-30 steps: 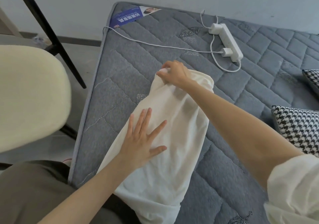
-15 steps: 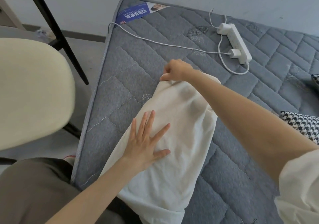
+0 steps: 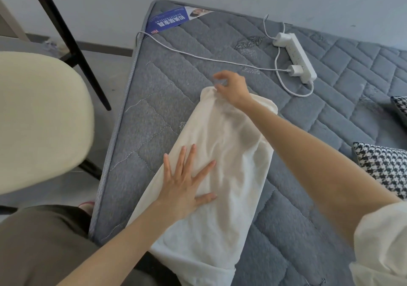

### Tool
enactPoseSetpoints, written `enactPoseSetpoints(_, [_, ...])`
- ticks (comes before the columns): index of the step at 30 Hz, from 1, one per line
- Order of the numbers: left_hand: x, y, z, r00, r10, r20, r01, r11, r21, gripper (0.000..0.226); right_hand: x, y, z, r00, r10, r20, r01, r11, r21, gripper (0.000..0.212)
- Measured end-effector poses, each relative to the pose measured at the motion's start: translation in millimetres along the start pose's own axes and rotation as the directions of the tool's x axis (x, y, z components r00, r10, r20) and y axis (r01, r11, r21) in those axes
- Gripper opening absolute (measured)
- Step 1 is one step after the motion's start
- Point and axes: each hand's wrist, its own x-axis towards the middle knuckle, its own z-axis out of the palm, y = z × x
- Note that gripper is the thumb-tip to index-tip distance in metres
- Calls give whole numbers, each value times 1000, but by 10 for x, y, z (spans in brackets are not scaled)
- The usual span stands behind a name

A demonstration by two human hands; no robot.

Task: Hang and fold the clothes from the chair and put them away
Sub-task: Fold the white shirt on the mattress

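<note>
Under both hands lies a grey quilted mattress (image 3: 176, 100), which fills most of the view. Left of the left fingers and well apart from them stands a cream chair (image 3: 39, 120) with black legs; no clothes show on the part in view. Directly beneath the fingers a white garment (image 3: 229, 197) stretches lengthwise across the mattress as a long, narrow fold, its near end hanging over the mattress edge towards the person's lap. The left hand (image 3: 185, 186) rests flat on the garment's middle with its fingers straight and spread wide, the thumb pointing right. The right hand (image 3: 231, 87) reaches to the far end, where its curled fingers (image 3: 219, 80) pinch the garment's far left corner, though blur softens the fingertips. Right of the right forearm, well away from either hand, a black-and-white houndstooth cushion (image 3: 383, 166) lies on the mattress. Beyond the right fingers and to their right lies a white power strip (image 3: 296, 57), and a thin white cable (image 3: 198, 56) runs just past the fingertips to a charger (image 3: 294, 70) plugged into the strip. Far beyond the fingers, a blue label (image 3: 169, 20) sits at the mattress corner.
</note>
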Motion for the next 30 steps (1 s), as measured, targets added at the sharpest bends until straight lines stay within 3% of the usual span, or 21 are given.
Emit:
enactPoseSetpoints(3, [59, 105, -63, 999, 14, -41, -15, 999, -37, 77, -197, 269, -317, 985, 43, -168, -29, 996, 82, 29])
enactPoseSetpoints(6, [191, 336, -80, 992, 92, -83, -95, 995, -34, 74, -484, 677, -493, 941, 199, -274, -203, 979, 17, 24])
enactPoseSetpoints(8, [288, 537, -64, 982, 159, -99, -161, 987, -18, 73, -621, 927, -543, 823, 464, -328, -464, 882, 84, 27])
enactPoseSetpoints(10, [344, 731, -48, 969, 223, -106, -225, 974, -12, 73, -731, 1089, -561, 650, 733, -200, -678, 678, 285, 44])
enactPoseSetpoints(11, [354, 807, -44, 965, 249, -88, -250, 968, -5, 74, -800, 1133, -557, 624, 776, -95, -703, 611, 364, 50])
enactPoseSetpoints(13, [343, 903, -32, 960, 274, -60, -272, 962, 34, 78, -894, 1233, -516, 706, 708, 14, -653, 644, 399, 34])
enactPoseSetpoints(15, [304, 999, -42, 956, 280, -91, -274, 959, 79, 73, -944, 1247, -470, 787, 617, -12, -572, 737, 361, 37])
enactPoseSetpoints(18, [292, 1100, -49, 944, 278, -180, -260, 959, 114, 52, -926, 1238, -439, 824, 564, -48, -502, 768, 398, 31])
enactPoseSetpoints(24, [340, 1229, -209, 969, 243, -56, -232, 961, 152, 35, -851, 1277, -436, 797, 590, -131, -478, 748, 461, 21])
enactPoseSetpoints(26, [356, 1215, -225, 971, 238, -19, -236, 969, 69, 12, -818, 1288, -448, 788, 591, -173, -458, 750, 478, 23])
enactPoseSetpoints(30, [403, 1145, -187, 952, 304, 43, -301, 951, -73, 16, -729, 1289, -475, 737, 642, -213, -463, 708, 533, 25])
